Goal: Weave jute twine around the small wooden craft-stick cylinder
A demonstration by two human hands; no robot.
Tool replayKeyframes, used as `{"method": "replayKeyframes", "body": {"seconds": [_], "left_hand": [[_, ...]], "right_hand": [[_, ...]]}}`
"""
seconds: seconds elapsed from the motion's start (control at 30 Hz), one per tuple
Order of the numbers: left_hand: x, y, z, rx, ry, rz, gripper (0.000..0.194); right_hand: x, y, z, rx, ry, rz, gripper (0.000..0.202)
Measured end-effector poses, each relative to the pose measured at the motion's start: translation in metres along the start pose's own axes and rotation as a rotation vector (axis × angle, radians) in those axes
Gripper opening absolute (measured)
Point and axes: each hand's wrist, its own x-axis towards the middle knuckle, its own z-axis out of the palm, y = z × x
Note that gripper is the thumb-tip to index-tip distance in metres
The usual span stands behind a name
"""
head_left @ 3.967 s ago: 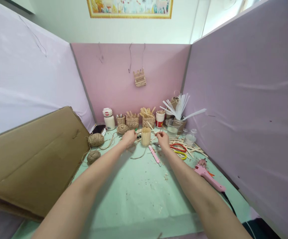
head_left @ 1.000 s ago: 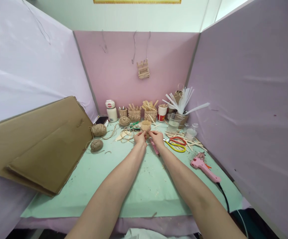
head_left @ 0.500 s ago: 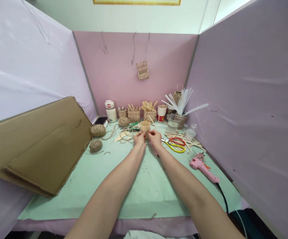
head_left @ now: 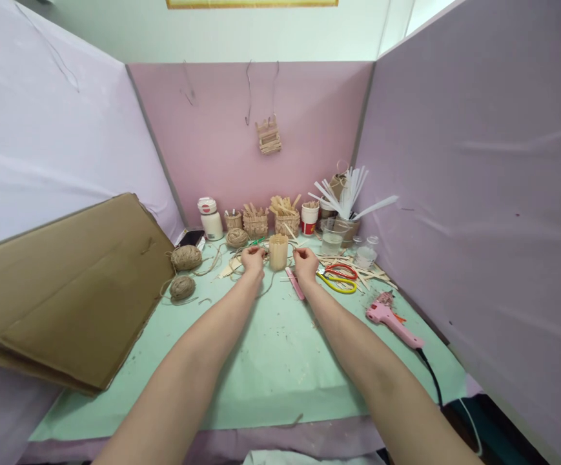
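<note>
A small cup of upright wooden sticks [head_left: 279,252] stands on the table between my two hands, touched by neither. On its left, my left hand [head_left: 253,259] is closed in a pinch on thin twine [head_left: 266,288], whose loose tail trails over the tabletop. My right hand [head_left: 305,263] is pinched closed on the cup's other side, with a thin strand of twine at its fingertips. Beneath that hand lies a slim pink tool [head_left: 294,284], partly covered. Scissors [head_left: 341,278] with red and yellow handles rest just right of it.
Twine balls [head_left: 186,258] sit left, beside a leaning cardboard sheet [head_left: 81,284]. Stick-filled baskets [head_left: 255,225], a white bottle [head_left: 211,219] and a water cup [head_left: 332,240] line the back. A pink glue gun [head_left: 394,323] with its cord lies right. Loose sticks [head_left: 372,274] are scattered nearby.
My hands have moved apart, left and right, from in front of the stick cup, which now shows in full. The pink tool is more exposed. The view has shifted slightly.
</note>
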Motion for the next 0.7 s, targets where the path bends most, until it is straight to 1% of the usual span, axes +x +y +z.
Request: {"method": "replayKeyframes", "body": {"seconds": [0.03, 0.1, 0.2, 0.27, 0.3, 0.33, 0.4, 0.43, 0.47, 0.5, 0.57, 0.6, 0.63, 0.67, 0.7], "left_hand": [[0.007, 0.006, 0.001, 0.004, -0.013, 0.021, 0.025], [0.018, 0.018, 0.006, 0.033, -0.079, 0.11, 0.025], [0.021, 0.042, 0.019, 0.057, -0.214, 0.242, 0.024], [0.01, 0.062, 0.022, 0.076, -0.314, 0.342, 0.024], [0.001, 0.072, 0.019, 0.078, -0.369, 0.389, 0.025], [-0.009, 0.084, 0.014, 0.09, -0.419, 0.437, 0.024], [-0.033, 0.109, -0.009, 0.178, -0.507, 0.504, 0.022], [-0.045, 0.123, -0.024, 0.256, -0.593, 0.499, 0.02], [-0.054, 0.136, -0.042, 0.359, -0.726, 0.453, 0.018], [-0.062, 0.148, -0.059, 0.478, -0.917, 0.365, 0.016], [-0.07, 0.167, -0.09, 0.742, -1.383, 0.078, 0.021], [-0.071, 0.172, -0.1, 0.841, -1.545, -0.045, 0.027], [-0.07, 0.174, -0.107, 0.904, -1.584, -0.105, 0.031], [-0.068, 0.171, -0.11, 0.929, -1.496, -0.077, 0.029], [-0.066, 0.165, -0.11, 0.919, -1.331, 0.009, 0.028]], "right_hand": [[0.001, -0.002, -0.001, 0.007, 0.009, 0.0, 0.02], [0.004, -0.006, -0.003, 0.022, 0.027, 0.002, 0.021], [0.009, -0.017, -0.008, 0.061, 0.068, -0.015, 0.024], [0.011, -0.028, -0.012, 0.119, 0.089, -0.055, 0.025], [0.011, -0.035, -0.015, 0.155, 0.091, -0.077, 0.025], [0.011, -0.043, -0.018, 0.193, 0.072, -0.101, 0.024], [0.007, -0.06, -0.024, 0.279, 0.008, -0.129, 0.022], [0.004, -0.07, -0.027, 0.326, -0.052, -0.129, 0.021], [0.0, -0.079, -0.031, 0.37, -0.127, -0.114, 0.02], [-0.005, -0.089, -0.035, 0.401, -0.215, -0.087, 0.018], [-0.016, -0.104, -0.043, 0.413, -0.46, 0.011, 0.016], [-0.023, -0.109, -0.047, 0.398, -0.6, 0.089, 0.015], [-0.029, -0.112, -0.049, 0.365, -0.748, 0.174, 0.015], [-0.036, -0.114, -0.05, 0.314, -0.861, 0.242, 0.015], [-0.043, -0.113, -0.05, 0.262, -0.935, 0.287, 0.014]]}}
